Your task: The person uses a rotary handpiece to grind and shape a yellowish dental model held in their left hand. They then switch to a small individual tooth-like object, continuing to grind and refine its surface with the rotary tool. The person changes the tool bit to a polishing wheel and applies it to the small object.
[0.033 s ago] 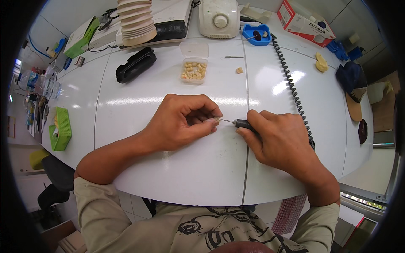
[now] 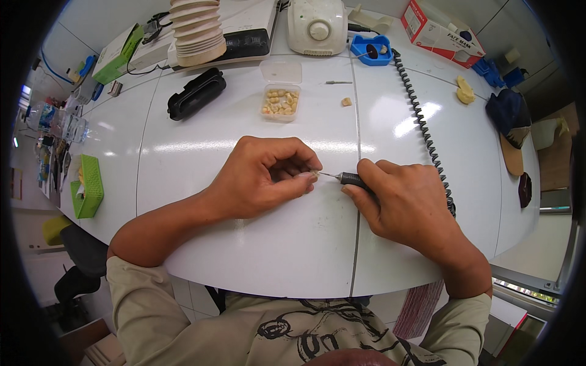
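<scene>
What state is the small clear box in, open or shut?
The clear box is open: its lid is folded back, exposing pale pieces inside.

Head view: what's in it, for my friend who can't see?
The right hand points a dark tool at a tiny piece pinched in the left hand. An open box of yellowish pieces sits on the white table.

Free tabletop (image 2: 387, 97) beside coiled cord (image 2: 419, 116)

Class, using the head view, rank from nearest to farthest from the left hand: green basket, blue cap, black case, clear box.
1. Clear box, straight beyond
2. Black case, beyond and left
3. Green basket, far left
4. Blue cap, far right
</scene>
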The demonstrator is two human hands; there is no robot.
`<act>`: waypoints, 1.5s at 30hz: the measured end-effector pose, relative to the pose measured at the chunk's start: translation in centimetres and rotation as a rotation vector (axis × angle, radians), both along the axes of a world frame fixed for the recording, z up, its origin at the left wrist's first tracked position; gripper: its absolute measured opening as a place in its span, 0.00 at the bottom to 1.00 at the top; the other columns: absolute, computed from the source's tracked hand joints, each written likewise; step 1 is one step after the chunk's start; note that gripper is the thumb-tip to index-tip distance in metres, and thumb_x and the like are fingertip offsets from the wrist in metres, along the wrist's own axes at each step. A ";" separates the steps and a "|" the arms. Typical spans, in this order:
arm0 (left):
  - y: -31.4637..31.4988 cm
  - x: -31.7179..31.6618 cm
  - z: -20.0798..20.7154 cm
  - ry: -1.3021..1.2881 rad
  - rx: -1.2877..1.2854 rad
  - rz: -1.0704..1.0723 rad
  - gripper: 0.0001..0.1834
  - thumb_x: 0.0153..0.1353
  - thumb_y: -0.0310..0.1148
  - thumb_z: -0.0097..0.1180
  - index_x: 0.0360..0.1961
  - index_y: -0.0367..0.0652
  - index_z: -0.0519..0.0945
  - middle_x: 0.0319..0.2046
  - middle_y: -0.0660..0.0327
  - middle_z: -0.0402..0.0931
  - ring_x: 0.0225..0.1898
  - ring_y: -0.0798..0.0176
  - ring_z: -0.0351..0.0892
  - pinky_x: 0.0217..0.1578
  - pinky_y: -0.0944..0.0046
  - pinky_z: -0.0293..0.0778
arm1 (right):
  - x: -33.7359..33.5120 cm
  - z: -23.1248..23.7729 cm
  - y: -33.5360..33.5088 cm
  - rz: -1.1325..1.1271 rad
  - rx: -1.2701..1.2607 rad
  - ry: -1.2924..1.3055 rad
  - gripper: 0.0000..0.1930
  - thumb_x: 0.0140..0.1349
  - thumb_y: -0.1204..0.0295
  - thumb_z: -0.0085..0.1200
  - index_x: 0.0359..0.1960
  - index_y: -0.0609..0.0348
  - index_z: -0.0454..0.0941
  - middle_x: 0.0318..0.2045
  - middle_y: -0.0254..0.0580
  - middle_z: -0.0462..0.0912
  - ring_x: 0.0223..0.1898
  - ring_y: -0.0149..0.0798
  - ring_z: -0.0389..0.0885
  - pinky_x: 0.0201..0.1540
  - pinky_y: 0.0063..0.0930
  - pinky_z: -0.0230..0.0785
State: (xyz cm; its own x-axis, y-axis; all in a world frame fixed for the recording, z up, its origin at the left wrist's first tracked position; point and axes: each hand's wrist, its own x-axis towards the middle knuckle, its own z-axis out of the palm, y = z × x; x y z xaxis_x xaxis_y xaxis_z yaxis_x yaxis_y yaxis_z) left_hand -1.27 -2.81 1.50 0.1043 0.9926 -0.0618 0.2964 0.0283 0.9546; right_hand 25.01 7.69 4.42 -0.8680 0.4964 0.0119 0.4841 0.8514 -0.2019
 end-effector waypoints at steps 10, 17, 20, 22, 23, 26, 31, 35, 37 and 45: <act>-0.1 -0.1 -0.1 -0.038 -0.029 0.021 0.08 0.74 0.21 0.65 0.51 0.30 0.86 0.43 0.57 0.91 0.45 0.69 0.93 0.50 0.69 0.89 | 0.1 -0.2 0.2 0.002 -0.018 0.015 0.19 0.76 0.53 0.66 0.36 0.55 0.82 0.24 0.42 0.86 0.19 0.49 0.85 0.23 0.45 0.72; 0.0 0.0 -0.2 -0.006 -0.014 0.021 0.08 0.74 0.21 0.66 0.51 0.30 0.86 0.42 0.57 0.91 0.45 0.69 0.94 0.49 0.69 0.89 | -0.1 0.2 0.0 -0.020 -0.044 -0.024 0.17 0.76 0.55 0.66 0.38 0.56 0.82 0.25 0.42 0.86 0.21 0.51 0.85 0.25 0.46 0.72; 0.0 0.1 -0.1 -0.005 -0.014 0.021 0.08 0.74 0.22 0.66 0.51 0.30 0.86 0.42 0.57 0.92 0.44 0.69 0.94 0.48 0.70 0.89 | 0.1 -0.1 0.0 -0.002 -0.016 0.013 0.18 0.76 0.53 0.66 0.37 0.55 0.83 0.24 0.42 0.86 0.19 0.50 0.85 0.23 0.45 0.72; -0.1 0.1 0.0 -0.004 -0.014 0.020 0.08 0.74 0.22 0.66 0.51 0.30 0.86 0.41 0.57 0.92 0.44 0.69 0.94 0.48 0.70 0.89 | 0.0 0.0 0.0 0.002 -0.012 0.009 0.18 0.76 0.53 0.66 0.37 0.55 0.83 0.24 0.42 0.87 0.19 0.50 0.85 0.23 0.45 0.72; 0.0 0.0 0.0 -0.004 -0.012 0.019 0.08 0.74 0.22 0.66 0.51 0.30 0.86 0.41 0.57 0.92 0.44 0.69 0.94 0.48 0.70 0.88 | 0.0 0.0 0.0 0.000 -0.015 0.006 0.18 0.76 0.53 0.66 0.37 0.55 0.83 0.24 0.42 0.87 0.20 0.50 0.85 0.23 0.45 0.73; 0.0 0.0 -0.1 0.002 -0.007 0.014 0.08 0.74 0.22 0.67 0.50 0.31 0.86 0.41 0.58 0.92 0.44 0.69 0.94 0.48 0.70 0.88 | -0.1 0.1 0.0 -0.006 -0.019 -0.002 0.17 0.76 0.54 0.66 0.37 0.55 0.83 0.24 0.42 0.87 0.20 0.49 0.86 0.23 0.45 0.73; 0.1 0.1 0.3 0.022 -0.023 0.017 0.08 0.73 0.22 0.67 0.50 0.30 0.86 0.41 0.58 0.92 0.44 0.69 0.94 0.47 0.71 0.88 | 0.0 0.1 -0.1 -0.006 -0.011 0.001 0.17 0.76 0.54 0.67 0.37 0.55 0.83 0.24 0.42 0.87 0.20 0.50 0.86 0.23 0.45 0.74; 0.0 0.1 0.0 0.012 -0.013 0.022 0.09 0.73 0.22 0.67 0.51 0.30 0.87 0.41 0.58 0.92 0.43 0.69 0.94 0.47 0.71 0.88 | 0.0 -0.2 -0.1 0.001 0.014 0.010 0.18 0.75 0.53 0.67 0.37 0.55 0.83 0.24 0.42 0.87 0.20 0.50 0.86 0.23 0.45 0.74; -0.1 0.1 -0.3 0.017 -0.011 0.021 0.09 0.73 0.22 0.68 0.50 0.30 0.87 0.41 0.58 0.92 0.43 0.70 0.94 0.47 0.71 0.87 | 0.1 -0.5 -0.1 -0.005 0.011 0.014 0.18 0.75 0.53 0.67 0.37 0.55 0.83 0.24 0.42 0.86 0.20 0.50 0.86 0.23 0.45 0.74; 0.1 0.1 0.3 0.069 -0.020 0.017 0.09 0.72 0.23 0.68 0.50 0.30 0.87 0.40 0.57 0.92 0.43 0.69 0.94 0.45 0.71 0.87 | 0.0 0.0 0.0 -0.001 -0.010 0.011 0.18 0.75 0.53 0.67 0.37 0.55 0.83 0.24 0.42 0.86 0.20 0.49 0.86 0.23 0.44 0.74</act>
